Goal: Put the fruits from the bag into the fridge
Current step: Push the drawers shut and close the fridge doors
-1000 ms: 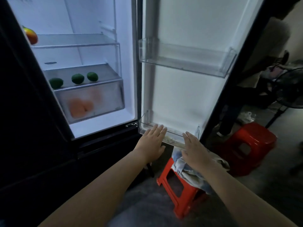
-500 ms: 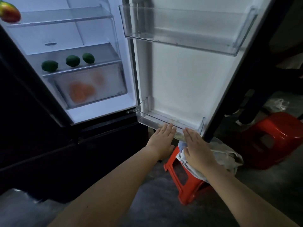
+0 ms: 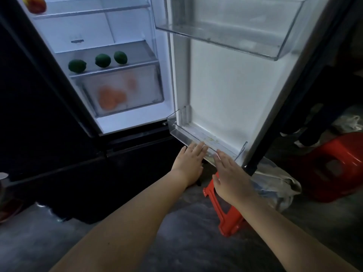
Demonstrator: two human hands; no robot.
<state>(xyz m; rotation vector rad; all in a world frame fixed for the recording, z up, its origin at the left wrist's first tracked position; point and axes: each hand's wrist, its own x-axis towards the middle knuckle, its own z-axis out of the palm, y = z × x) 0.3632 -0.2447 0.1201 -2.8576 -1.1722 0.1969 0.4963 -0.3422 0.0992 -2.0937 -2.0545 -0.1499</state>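
At the open fridge door (image 3: pixel 231 91), left hand (image 3: pixel 189 163) and right hand (image 3: pixel 228 174) lie flat, empty, fingertips touching the lower door bin (image 3: pixel 182 133); bag (image 3: pixel 275 185) sits on a red stool (image 3: pixel 227 218); three green fruits (image 3: pixel 102 60) are shelved inside.

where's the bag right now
In the head view the bag sits low on the right, on the near red stool, just below the open fridge door and beside the right hand.

Orange fruits (image 3: pixel 112 97) blurred behind frosted drawer (image 3: pixel 145 89).
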